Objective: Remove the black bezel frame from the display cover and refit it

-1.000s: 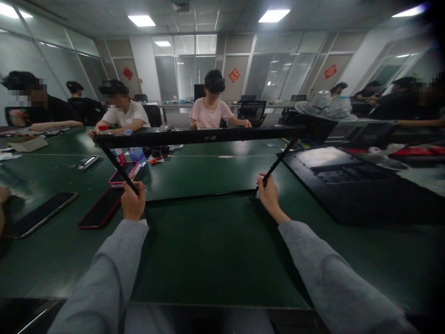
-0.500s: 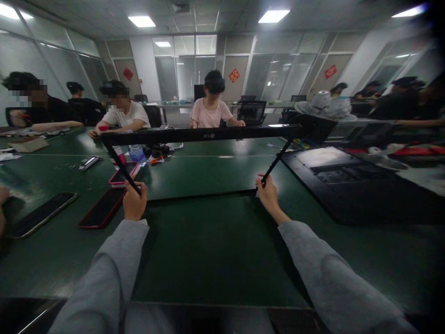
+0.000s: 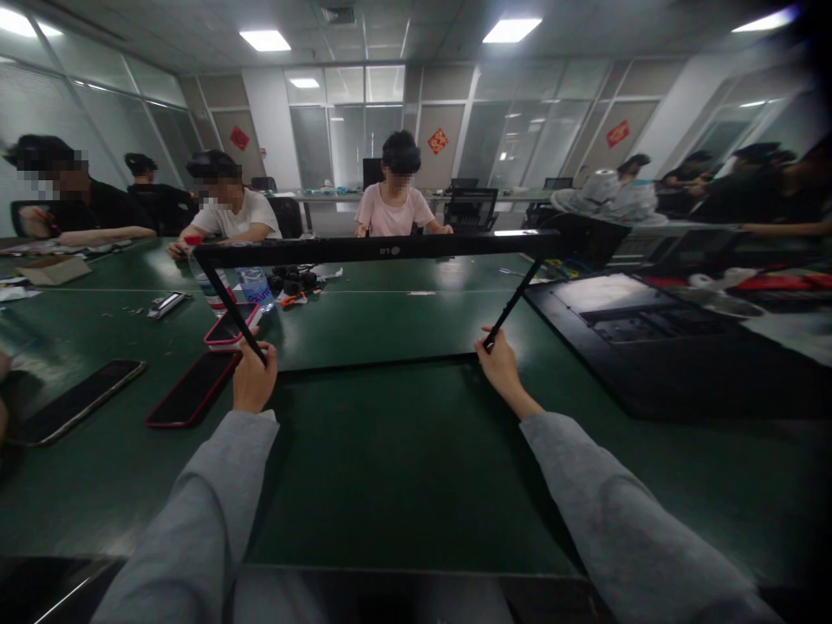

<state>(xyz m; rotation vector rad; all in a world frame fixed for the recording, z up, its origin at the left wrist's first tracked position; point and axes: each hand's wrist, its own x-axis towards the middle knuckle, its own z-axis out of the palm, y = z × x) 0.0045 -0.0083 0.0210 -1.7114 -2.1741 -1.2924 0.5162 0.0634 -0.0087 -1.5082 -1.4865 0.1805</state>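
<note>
A thin black monitor bezel (image 3: 338,251), an empty rectangular frame, is held above the green table (image 3: 403,485). Its wide far bar bears an upside-down LG logo. My left hand (image 3: 255,377) is closed around its left side near the near corner. On the opposite side, my right hand (image 3: 499,368) pinches the bezel close to its near right corner. The bezel is tilted, its far bar higher than its thin near bar. Table top shows through the opening.
Phones lie left of my left hand, one red-cased (image 3: 195,390) and one dark (image 3: 81,399). Bottles (image 3: 255,290) stand behind the bezel's left side. A large black panel (image 3: 624,347) lies at the right. Across the table sits a person in pink (image 3: 395,208); others sit left and right.
The bezel has shifted very slightly, its far left corner moving a little right and its far right corner a little left. Both hands keep their hold.
</note>
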